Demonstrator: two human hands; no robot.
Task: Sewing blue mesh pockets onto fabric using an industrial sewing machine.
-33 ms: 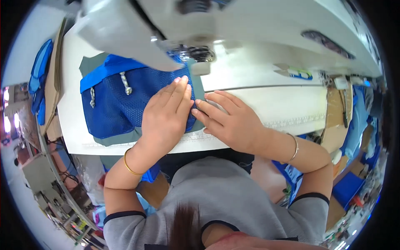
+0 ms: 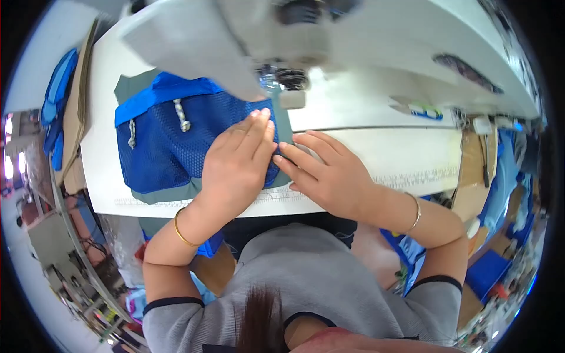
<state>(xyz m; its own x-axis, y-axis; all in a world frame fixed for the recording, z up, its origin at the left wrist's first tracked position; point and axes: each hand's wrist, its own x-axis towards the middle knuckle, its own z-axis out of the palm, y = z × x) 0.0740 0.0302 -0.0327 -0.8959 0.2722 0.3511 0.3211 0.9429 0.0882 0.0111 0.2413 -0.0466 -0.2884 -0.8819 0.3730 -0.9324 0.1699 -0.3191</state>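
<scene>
Two hands flat on blue mesh fabric (image 2: 165,147).

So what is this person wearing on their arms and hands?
Both hands are bare, with no gloves. The left hand has a thin gold bangle at the wrist; the right hand has a slimmer, paler bracelet. The forearms are bare, and short grey sleeves with dark trim end near the elbows.

Blue open-weave mesh cloth (image 2: 165,147) with matt grey fabric trim lies on the smooth, glossy white table (image 2: 382,153).
</scene>
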